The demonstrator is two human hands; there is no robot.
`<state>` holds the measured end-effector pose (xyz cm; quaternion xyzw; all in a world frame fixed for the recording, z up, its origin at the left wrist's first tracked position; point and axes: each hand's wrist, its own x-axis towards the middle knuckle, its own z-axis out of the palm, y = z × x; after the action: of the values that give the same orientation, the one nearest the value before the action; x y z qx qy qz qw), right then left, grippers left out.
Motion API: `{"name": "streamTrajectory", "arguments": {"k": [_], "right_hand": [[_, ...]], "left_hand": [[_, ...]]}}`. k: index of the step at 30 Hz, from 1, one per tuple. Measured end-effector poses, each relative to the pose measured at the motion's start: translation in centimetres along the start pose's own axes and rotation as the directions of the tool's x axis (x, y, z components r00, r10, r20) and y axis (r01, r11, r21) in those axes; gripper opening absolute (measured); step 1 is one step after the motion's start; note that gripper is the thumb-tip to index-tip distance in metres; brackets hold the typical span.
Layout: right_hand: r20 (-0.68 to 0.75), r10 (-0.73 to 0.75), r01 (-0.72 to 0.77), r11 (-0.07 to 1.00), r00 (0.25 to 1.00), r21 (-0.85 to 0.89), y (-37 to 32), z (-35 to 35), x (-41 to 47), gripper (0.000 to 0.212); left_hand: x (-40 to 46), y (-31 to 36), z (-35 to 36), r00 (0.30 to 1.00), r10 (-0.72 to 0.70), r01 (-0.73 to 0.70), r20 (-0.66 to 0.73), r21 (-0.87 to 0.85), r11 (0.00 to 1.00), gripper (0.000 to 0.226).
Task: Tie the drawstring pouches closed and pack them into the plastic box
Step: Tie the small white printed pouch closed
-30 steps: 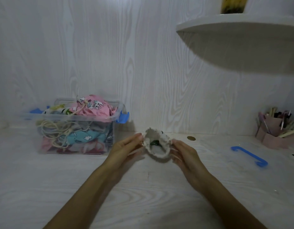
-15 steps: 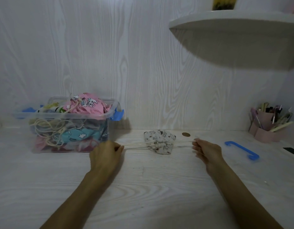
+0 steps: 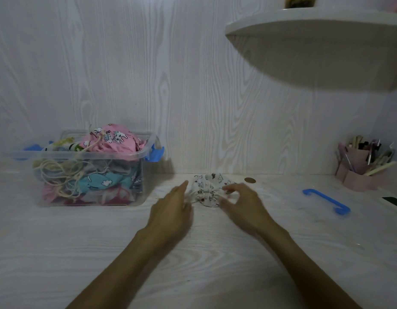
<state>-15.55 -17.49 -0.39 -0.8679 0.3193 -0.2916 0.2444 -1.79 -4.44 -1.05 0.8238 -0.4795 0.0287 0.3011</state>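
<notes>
Nearest the camera, two bare forearms reach forward over the pale wood-grain desk [image 3: 104, 253] and converge on one small pouch. The left hand [image 3: 170, 210] sits just left of it, fingers loosely extended and the forefinger pointing up beside the fabric; a pale cord appears to run from the pouch into this hand, but motion blur hides whether it is pinched. The right hand [image 3: 242, 204] is at the pouch's right edge with fingers curled in a loose claw; it seems to touch the cloth or cord, though I cannot tell if it holds anything.

Half a second ago the hands were spread wide apart, drawing the drawstring taut to either side. They have since come back together at the pouch. A second ago the mouth was open between the hands; the white printed drawstring pouch [image 3: 206, 192] now lies on the desk with its neck cinched into tight gathers. My reading is that the closing pull is done and the knot comes next, then the move into the box.

Further left, against the wall, the clear plastic box [image 3: 139, 175] with blue latches is already piled with pouches, a pink one [image 3: 112, 139] heaped above the rim. To the right lie a blue handle [image 3: 326, 200] and a small coin-like brown disc [image 3: 250, 180]; beyond them are a pink pen holder [image 3: 360, 175] and, above, a white shelf [image 3: 304, 41].
</notes>
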Motion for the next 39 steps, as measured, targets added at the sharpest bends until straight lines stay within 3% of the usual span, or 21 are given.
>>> {"name": "streamTrajectory", "arguments": {"k": [2,4,6,8,10,12,16,20,23,26,31,36,39], "right_hand": [[0.065,-0.016,0.023,0.993,0.998,-0.112,0.2,1.1,-0.2,0.029],[0.023,-0.053,0.055,0.991,0.998,-0.120,0.2,1.3,-0.2,0.021],[0.043,-0.033,0.031,0.997,0.999,0.064,0.2,0.7,0.0,0.016],[0.174,0.021,-0.083,0.930,0.985,0.357,-0.4,-0.1,0.1,0.019],[0.286,0.015,-0.155,0.867,0.958,0.474,-1.1,-0.5,-0.2,0.028],[0.265,0.009,-0.126,0.896,0.964,0.425,-1.3,0.0,-0.4,0.035],[0.039,0.033,-0.042,0.961,0.999,0.272,-0.3,0.6,-0.1,0.035],[-0.076,-0.049,0.056,0.994,0.996,0.098,-0.5,0.9,-0.2,0.031],[-0.026,-0.188,0.188,0.982,0.982,-0.003,-0.5,0.8,-1.0,0.014],[0.064,-0.266,0.271,0.958,0.962,-0.096,-0.6,0.4,-1.2,0.036],[0.122,-0.302,0.322,0.927,0.945,-0.195,-0.5,0.4,-1.1,0.051],[0.095,-0.306,0.320,0.915,0.947,-0.246,-0.5,0.6,-1.1,0.049],[0.073,-0.324,0.332,0.910,0.943,-0.250,-0.8,0.8,-1.1,0.052]], "left_hand": [[0.2,0.0,0.8,0.998,-0.013,0.011,0.060,0.027,1.000,0.039],[0.2,-0.1,0.9,1.000,-0.003,0.003,0.020,0.027,1.000,0.024],[0.1,-0.5,0.6,1.000,0.010,-0.010,-0.014,-0.028,1.000,0.025],[0.0,-1.4,0.3,1.000,0.026,-0.025,0.009,-0.078,0.997,0.030],[-0.2,-1.9,0.1,0.997,0.058,-0.049,0.053,-0.147,0.988,0.034],[-0.4,-1.9,0.1,0.994,0.101,-0.095,0.050,-0.119,0.988,0.035],[-0.1,-2.0,0.0,0.984,0.175,-0.174,-0.022,0.029,0.984,0.036],[-0.1,-2.3,-0.1,0.989,0.139,-0.134,-0.052,0.092,0.987,0.035],[-0.8,-2.3,-0.1,0.991,0.066,-0.061,-0.117,0.053,0.997,0.019],[-1.2,-1.8,-0.8,0.979,-0.018,0.032,-0.203,0.064,0.997,0.018],[-1.8,0.2,-0.4,0.993,-0.095,0.103,-0.063,0.128,0.986,0.031],[-1.7,0.2,-0.1,0.985,-0.171,0.171,0.023,0.005,0.985,0.035],[-1.1,-0.4,0.1,0.967,-0.247,0.255,0.061,-0.266,0.930,0.037]]}}
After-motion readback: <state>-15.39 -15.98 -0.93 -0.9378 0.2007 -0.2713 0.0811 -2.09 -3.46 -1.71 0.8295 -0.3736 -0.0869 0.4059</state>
